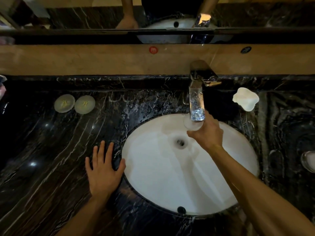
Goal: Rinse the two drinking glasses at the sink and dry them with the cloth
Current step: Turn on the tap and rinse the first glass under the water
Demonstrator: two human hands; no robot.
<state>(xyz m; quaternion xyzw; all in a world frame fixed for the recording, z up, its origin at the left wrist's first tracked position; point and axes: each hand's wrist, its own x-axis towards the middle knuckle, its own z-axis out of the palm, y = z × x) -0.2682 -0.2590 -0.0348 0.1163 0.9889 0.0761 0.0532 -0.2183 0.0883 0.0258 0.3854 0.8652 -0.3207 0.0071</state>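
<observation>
— What are the fingers doing, from where you stand?

— The right hand (pixel 207 133) has its fingers curled around a drinking glass (pixel 193 124), gripping it near the rim and holding it right under the spout of the faucet (pixel 197 99). The glass looks upright, mouth up, over the far side of the white sink (pixel 153 176). The left hand (pixel 104 169) holds nothing — fingers spread, palm flat on the black marble counter (pixel 51 159), just beside the basin's edge.

— Is the water running?

— I can't tell for sure. The chrome spout glitters, but no clear stream shows.

— And the other glass?

— There's something clear and round at the far right edge of the counter (pixel 308 160), well apart from the sink; it may be the second glass, though it's cut off by the edge. Two round paper lids (pixel 75 103) lie side by side on the left, near the wall.

— The cloth?

— A crumpled white thing (pixel 245 99) sits right of the faucet — possibly the cloth, I wouldn't swear to it.

— So how far along?

— Early, I'd judge. One glass is at the rinsing stage; the second glass and all the drying appear left to do.
</observation>
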